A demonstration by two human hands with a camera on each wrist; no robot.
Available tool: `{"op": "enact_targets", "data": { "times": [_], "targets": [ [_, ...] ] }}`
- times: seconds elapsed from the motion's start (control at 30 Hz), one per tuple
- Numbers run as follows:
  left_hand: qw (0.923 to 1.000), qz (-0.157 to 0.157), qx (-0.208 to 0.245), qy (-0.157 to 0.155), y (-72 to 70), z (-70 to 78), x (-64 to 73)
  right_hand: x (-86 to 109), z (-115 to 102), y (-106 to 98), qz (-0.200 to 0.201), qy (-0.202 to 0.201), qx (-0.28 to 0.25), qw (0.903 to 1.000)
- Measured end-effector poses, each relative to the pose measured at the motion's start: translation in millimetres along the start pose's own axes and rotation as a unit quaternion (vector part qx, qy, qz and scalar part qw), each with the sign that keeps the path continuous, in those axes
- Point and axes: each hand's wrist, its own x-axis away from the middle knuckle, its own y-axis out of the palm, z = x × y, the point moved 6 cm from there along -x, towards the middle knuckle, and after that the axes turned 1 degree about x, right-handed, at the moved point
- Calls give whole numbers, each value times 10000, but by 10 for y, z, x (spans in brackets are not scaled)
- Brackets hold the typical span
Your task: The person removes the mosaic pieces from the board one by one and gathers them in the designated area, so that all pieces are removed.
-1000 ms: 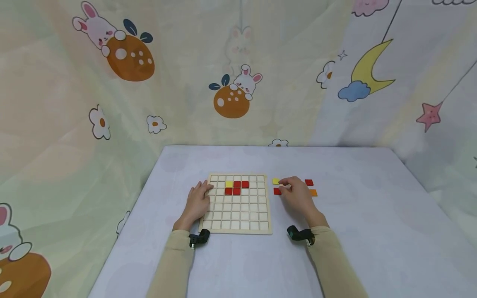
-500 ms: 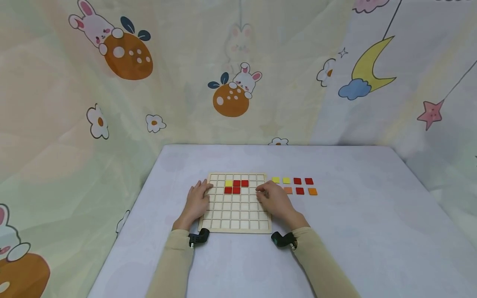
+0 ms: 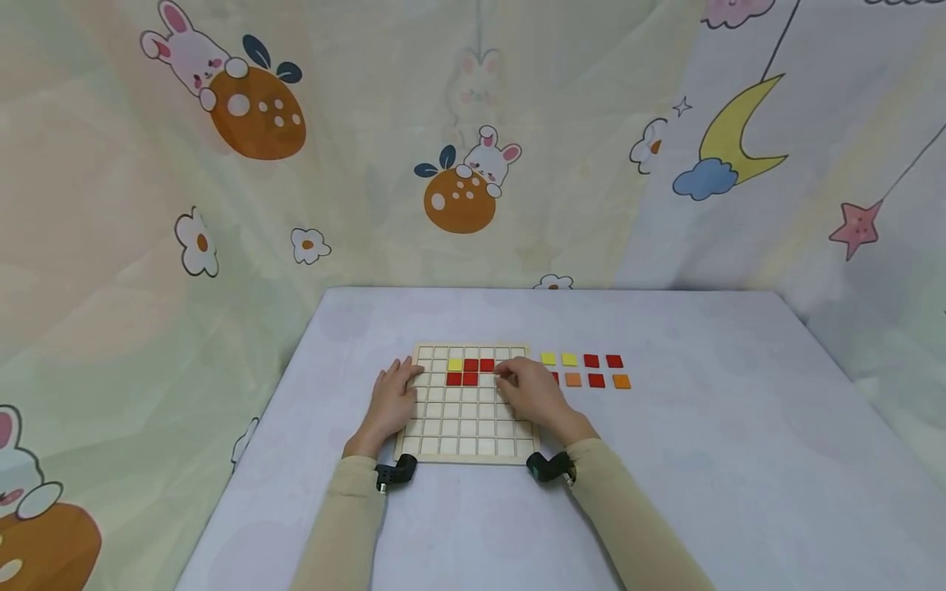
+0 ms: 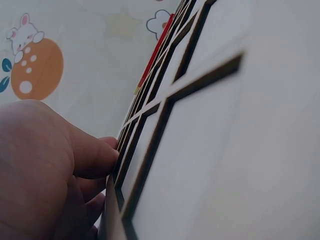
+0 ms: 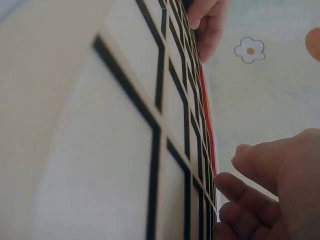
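A pale wooden grid board lies on the table. Red tiles and one yellow tile sit in cells of its upper rows. My left hand rests at the board's upper left edge, fingertips touching the frame; in the left wrist view its fingers press against the rim. Over the board's right part is my right hand, bent thumb and forefinger close together beside the red tiles. In the right wrist view its fingertips stand close to the board surface; no tile shows between them.
To the right of the board lie two rows of loose tiles: yellow, red and orange. The right hand partly hides one red tile there. Behind the white-covered table hangs a printed cloth.
My right hand has moved left from the loose tiles onto the board's right part, uncovering most of those tiles. My left hand has stayed at the board's edge.
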Motion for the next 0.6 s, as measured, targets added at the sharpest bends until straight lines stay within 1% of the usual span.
{"op": "enact_targets", "data": {
  "times": [0.17, 0.33, 0.43, 0.6],
  "targets": [
    [10000, 16, -13, 1, -8, 8, 7, -80, -11, 24, -19, -49, -126, 9999],
    [10000, -4, 20, -11, -10, 9, 7, -177, 13, 76, -26, 112, -325, 9994],
    [10000, -28, 53, -17, 1, 8, 5, -218, 21, 99, -11, 167, -288, 9994],
    [10000, -48, 32, -32, 10, 8, -1, -263, 31, 120, 63, 234, 11, 9997]
  ]
}}
